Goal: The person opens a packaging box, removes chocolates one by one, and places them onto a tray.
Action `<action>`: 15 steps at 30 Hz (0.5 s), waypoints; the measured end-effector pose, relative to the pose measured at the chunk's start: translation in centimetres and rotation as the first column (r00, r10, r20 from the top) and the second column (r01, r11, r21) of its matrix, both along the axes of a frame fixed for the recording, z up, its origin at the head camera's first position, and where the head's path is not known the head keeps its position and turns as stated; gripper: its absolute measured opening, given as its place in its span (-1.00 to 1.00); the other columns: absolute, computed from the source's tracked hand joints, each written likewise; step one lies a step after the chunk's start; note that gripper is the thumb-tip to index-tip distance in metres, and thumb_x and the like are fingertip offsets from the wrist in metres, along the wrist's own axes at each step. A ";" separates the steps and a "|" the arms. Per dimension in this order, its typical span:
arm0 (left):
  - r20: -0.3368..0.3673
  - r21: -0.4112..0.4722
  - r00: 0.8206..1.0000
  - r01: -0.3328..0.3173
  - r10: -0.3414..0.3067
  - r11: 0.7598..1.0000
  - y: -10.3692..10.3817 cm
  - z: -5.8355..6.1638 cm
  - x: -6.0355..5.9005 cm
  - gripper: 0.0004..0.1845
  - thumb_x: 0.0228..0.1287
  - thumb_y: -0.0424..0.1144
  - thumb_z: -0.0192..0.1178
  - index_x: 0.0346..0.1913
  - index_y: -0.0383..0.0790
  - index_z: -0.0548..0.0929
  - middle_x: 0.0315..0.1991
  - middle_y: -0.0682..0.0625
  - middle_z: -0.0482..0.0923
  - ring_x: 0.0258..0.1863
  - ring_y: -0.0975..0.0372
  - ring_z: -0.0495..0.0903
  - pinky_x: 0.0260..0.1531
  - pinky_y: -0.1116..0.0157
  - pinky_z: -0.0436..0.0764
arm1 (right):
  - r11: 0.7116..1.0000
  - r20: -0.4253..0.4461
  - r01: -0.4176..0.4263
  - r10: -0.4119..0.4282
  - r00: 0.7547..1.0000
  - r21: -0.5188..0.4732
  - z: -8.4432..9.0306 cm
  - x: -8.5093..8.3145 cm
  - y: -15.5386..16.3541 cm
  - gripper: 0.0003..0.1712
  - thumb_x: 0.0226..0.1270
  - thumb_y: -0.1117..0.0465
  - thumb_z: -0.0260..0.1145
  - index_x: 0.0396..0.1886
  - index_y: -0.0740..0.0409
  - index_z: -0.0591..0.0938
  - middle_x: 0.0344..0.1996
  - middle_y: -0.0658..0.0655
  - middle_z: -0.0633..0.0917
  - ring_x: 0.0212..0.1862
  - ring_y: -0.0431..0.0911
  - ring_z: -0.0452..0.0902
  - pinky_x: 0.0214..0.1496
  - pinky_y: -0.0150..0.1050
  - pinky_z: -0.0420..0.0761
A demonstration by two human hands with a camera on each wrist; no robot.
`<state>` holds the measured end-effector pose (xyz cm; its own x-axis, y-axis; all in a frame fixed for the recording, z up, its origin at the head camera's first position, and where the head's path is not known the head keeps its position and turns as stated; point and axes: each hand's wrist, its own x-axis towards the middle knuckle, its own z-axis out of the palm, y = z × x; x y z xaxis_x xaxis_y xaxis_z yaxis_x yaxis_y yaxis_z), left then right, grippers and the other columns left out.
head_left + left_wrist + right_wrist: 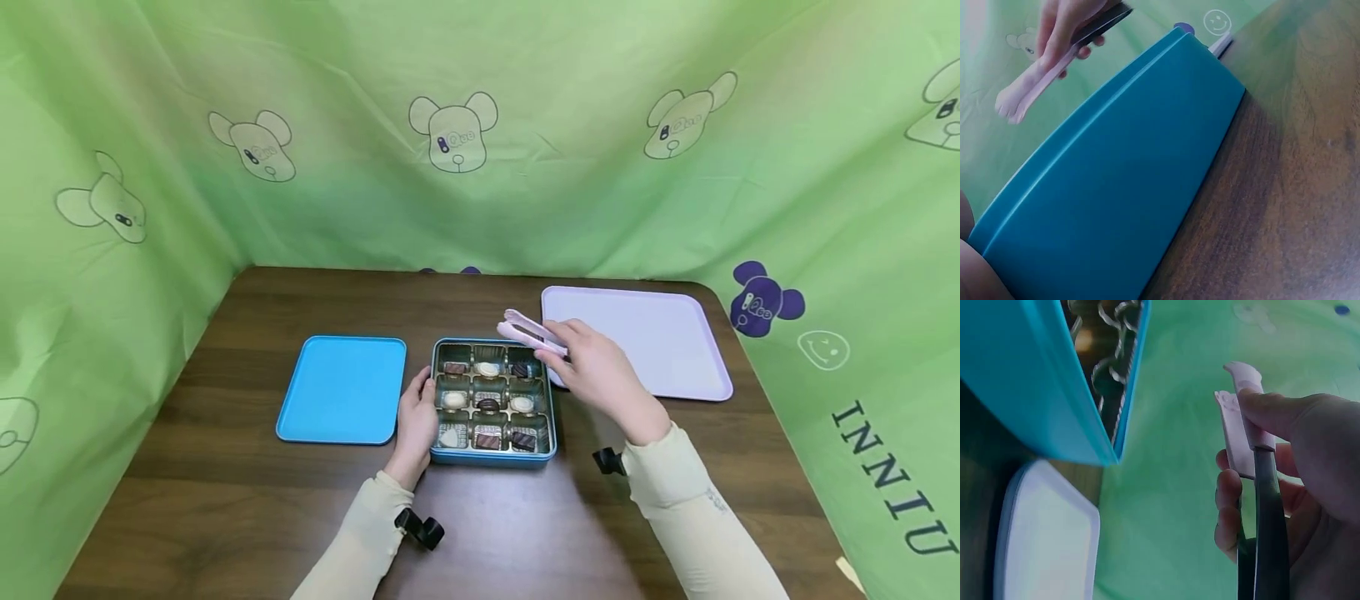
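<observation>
Right hand [596,371] gripping pink tongs [531,332], tips pointing up-left over box [493,461]

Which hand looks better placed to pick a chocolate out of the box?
Probably the right hand: it holds the pink tongs by the box's far right corner. The left hand only rests against the box's left side.
</observation>
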<state>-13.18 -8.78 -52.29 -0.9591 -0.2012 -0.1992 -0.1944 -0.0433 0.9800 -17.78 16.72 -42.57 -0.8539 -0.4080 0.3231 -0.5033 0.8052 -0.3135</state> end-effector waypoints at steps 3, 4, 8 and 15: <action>-0.016 -0.002 1.000 -0.008 0.008 1.000 0.1 -0.2 -0.1 -0.50 0.67 -0.24 -0.15 0.52 -0.36 0.26 0.49 -0.30 0.24 0.51 -0.13 0.13 0.44 -0.11 0.19 | 0.997 0.004 -0.052 0.052 0.999 0.057 0.0 -0.9 -1.3 -0.43 0.40 0.01 0.39 0.25 0.27 0.60 -0.03 0.24 0.71 -0.14 0.15 0.67 -0.08 0.14 0.63; -0.023 -0.003 1.000 -0.011 0.011 1.000 0.1 -0.2 -0.2 -0.50 0.67 -0.24 -0.15 0.52 -0.38 0.25 0.48 -0.31 0.25 0.51 -0.13 0.13 0.44 -0.10 0.19 | 0.995 0.010 -0.070 0.070 0.998 0.073 -0.1 -1.2 -1.7 -0.43 0.39 0.01 0.39 0.24 0.27 0.61 -0.04 0.24 0.72 -0.14 0.14 0.68 -0.08 0.13 0.63; -0.036 -0.002 0.999 -0.021 0.021 1.000 0.2 -0.4 -0.2 -0.50 0.66 -0.24 -0.15 0.52 -0.39 0.26 0.48 -0.29 0.27 0.51 -0.10 0.15 0.44 -0.08 0.21 | 0.981 0.052 -0.129 0.123 0.991 0.144 -0.2 -2.1 -3.3 -0.45 0.37 0.00 0.41 0.19 0.29 0.65 -0.05 0.22 0.74 -0.10 0.13 0.70 -0.05 0.11 0.64; -0.071 -0.035 0.997 -0.037 0.034 0.999 0.2 -0.6 -0.3 -0.52 0.65 -0.27 -0.12 0.49 -0.38 0.31 0.46 -0.26 0.31 0.49 -0.08 0.19 0.44 -0.06 0.22 | 0.947 0.130 -0.181 0.152 0.980 0.264 0.1 -3.2 -5.7 -0.50 0.35 -0.05 0.42 0.12 0.19 0.69 -0.05 0.16 0.76 -0.09 0.09 0.71 -0.07 0.08 0.66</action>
<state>-13.44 -8.63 -52.89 -0.9625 -0.2415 -0.1236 -0.1241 -0.0129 0.9922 -21.01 11.04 -42.50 -0.7895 -0.6071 0.0900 -0.6133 0.7750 -0.1521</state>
